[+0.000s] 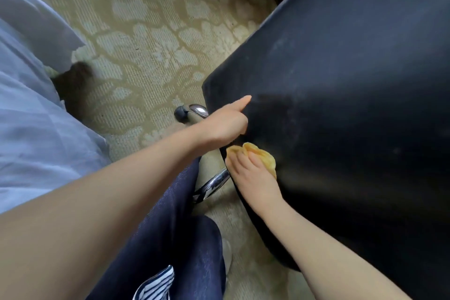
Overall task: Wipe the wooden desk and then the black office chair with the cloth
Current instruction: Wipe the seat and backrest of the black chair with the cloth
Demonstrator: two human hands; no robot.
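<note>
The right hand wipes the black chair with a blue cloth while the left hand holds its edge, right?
Not blue: the head view shows a yellow cloth under the right hand on the black chair; the left hand holds its edge.

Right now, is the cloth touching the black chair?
Touching. The head view shows the right hand pressing the yellow cloth flat against the black chair near its edge, with no gap between them.
</note>
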